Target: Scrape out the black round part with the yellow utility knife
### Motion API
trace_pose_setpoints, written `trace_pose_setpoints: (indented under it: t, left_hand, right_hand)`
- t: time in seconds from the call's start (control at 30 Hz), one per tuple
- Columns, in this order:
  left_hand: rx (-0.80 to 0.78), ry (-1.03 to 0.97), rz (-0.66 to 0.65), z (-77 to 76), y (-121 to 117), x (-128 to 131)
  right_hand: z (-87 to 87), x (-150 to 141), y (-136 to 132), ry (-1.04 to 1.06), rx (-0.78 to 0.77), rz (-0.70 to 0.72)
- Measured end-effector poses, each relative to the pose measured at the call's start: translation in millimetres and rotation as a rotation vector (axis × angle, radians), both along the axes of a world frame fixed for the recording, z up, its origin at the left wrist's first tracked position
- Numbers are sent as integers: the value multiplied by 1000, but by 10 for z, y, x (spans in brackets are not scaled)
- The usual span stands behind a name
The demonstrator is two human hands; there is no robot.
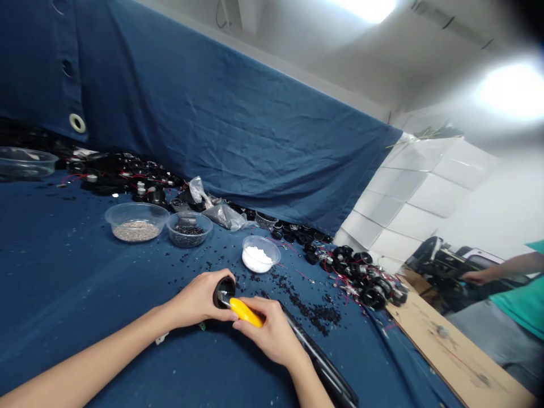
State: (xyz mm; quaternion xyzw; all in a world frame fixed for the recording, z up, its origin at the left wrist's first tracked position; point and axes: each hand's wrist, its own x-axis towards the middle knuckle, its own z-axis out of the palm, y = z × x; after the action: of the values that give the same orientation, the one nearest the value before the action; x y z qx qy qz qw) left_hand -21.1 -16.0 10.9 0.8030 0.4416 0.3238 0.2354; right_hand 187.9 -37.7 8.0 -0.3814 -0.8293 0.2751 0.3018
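Observation:
A black, hollow, cup-shaped plastic part (224, 291) is gripped by my left hand (204, 298), its open side turned to the right. My right hand (268, 326) is closed on a tool with a yellow handle (246, 312). The tool's narrow grey metal end reaches into the mouth of the black part; its exact kind is unclear. Beneath my right wrist a long glossy black tube-like piece (317, 354) lies on the blue cloth, partly covered by the arm. Ahead of both hands stands a small clear bowl of white pieces (257, 258).
Clear tubs hold small metal screws (136, 230) and dark screws (189, 230). Small black pieces (321, 314) are scattered over the cloth. Black parts with red wires (359, 272) line the back and right. Another person's arm (505, 269) is beyond a wooden board (459, 340).

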Motion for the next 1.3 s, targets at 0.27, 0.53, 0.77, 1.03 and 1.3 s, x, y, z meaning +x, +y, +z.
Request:
trace_pose_setpoints:
  t: [0.27,0.53,0.77,1.03,1.3]
  left_hand:
    - [-6,5,1,22,3,-2]
    - [-5,-9,3,17,4,1]
    - [-9,-9,24,13,-3,9]
    - [-16,0,27,-4,-11,5]
    - [-9,-25,0,-3,16,5]
  right_hand:
    - [21,-4,-5,10,17,0]
    - [-6,-1,4,-5,37,-20]
    - [-4,-2,2,8,44,-45]
    - [7,-3,-2,24,8,-19]
    - [15,-7,-1,35,-12,-1]
